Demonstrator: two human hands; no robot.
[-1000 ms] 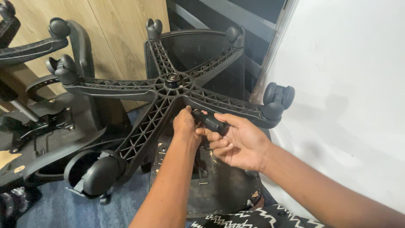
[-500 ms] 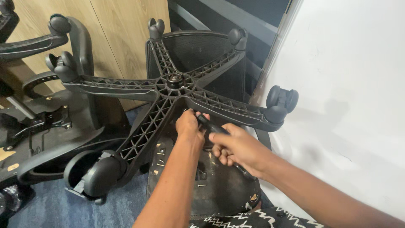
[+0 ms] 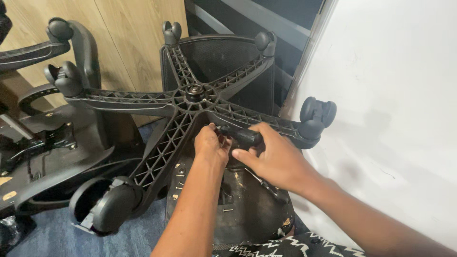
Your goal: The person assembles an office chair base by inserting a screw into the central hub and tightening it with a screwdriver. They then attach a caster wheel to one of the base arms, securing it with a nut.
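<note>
An upturned office chair fills the view, its black five-armed base [image 3: 143, 100] with castor wheels pointing up at me. My right hand [image 3: 276, 159] is wrapped around a black cylinder [image 3: 240, 136], part of the gas-lift column under the base's hub [image 3: 195, 91]. My left hand [image 3: 211, 145] is closed at the cylinder's left end, fingertips pressed where it meets the seat underside [image 3: 247, 209]. What the left fingers grip is hidden.
A castor wheel [image 3: 316, 116] sits just right of my hands, another [image 3: 112, 207] low at the left. A second dismantled chair [image 3: 43, 143] lies at the left. A white wall [image 3: 395, 95] stands to the right, wooden panels [image 3: 128, 33] behind. Loose screws [image 3: 227, 210] rest on the seat underside.
Both hands have stayed on the cylinder and shifted slightly. My right hand has slid along it and the view has drifted a little.
</note>
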